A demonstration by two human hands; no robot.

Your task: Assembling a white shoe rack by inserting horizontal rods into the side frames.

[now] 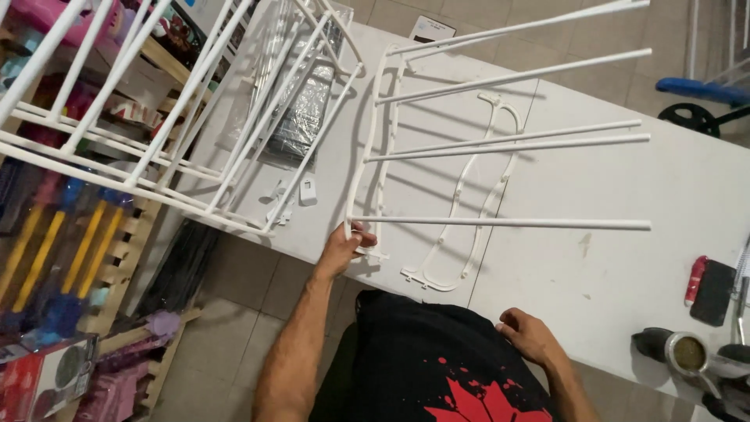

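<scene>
White plastic makes up the rack section [375, 148] that the left hand [342, 252] grips at its near lower corner, fingers curled around the curved side rail close to the front edge of the desk [625, 195]. That side rail stands roughly upright on the desk, its long axis running away from the person, toward the far edge. Five thin rods [508, 223] stick out of it sideways, all pointing to the person's right and lying nearly parallel to one another, their free ends unsupported in the air above the desk. A second, matching curved rail [469, 211] lies flat on the desk beneath the rods, its long axis also running front to back. The right hand [530, 334] rests at the near edge of the desk by the person's waist, loosely curled, holding nothing, well apart from the left hand. To the left a larger assembled white rack [156, 109] leans over the desk edge, with small white clips [308, 191] just beside its lower corner
</scene>
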